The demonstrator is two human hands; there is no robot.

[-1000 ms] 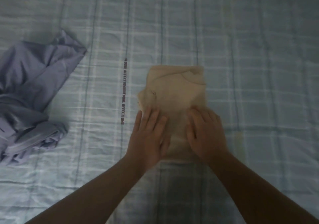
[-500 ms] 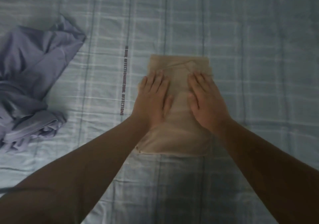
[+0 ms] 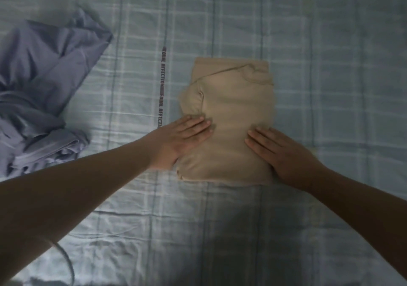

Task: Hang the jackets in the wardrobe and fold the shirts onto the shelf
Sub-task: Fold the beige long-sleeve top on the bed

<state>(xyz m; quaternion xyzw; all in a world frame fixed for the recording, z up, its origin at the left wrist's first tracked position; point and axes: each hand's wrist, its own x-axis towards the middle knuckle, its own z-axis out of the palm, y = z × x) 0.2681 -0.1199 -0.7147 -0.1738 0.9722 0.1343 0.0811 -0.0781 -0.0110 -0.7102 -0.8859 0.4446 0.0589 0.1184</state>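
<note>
A beige shirt [image 3: 231,109] lies folded into a rectangle in the middle of the bed. My left hand [image 3: 176,140] rests flat on its left edge, fingers straight and pointing right. My right hand [image 3: 279,153] lies flat on its lower right part, fingers straight and pointing up-left. A crumpled lavender-blue garment [image 3: 44,83] lies unfolded at the far left of the bed, apart from both hands.
The bed is covered by a pale blue checked sheet [image 3: 330,65] with a strip of printed letters [image 3: 161,87] just left of the beige shirt. A thin dark cord [image 3: 66,261] curves at the lower left.
Both hands have slid from the shirt's upper middle down and outward to its sides, now angled inward and still flat on it. The shirt has stayed in place.
</note>
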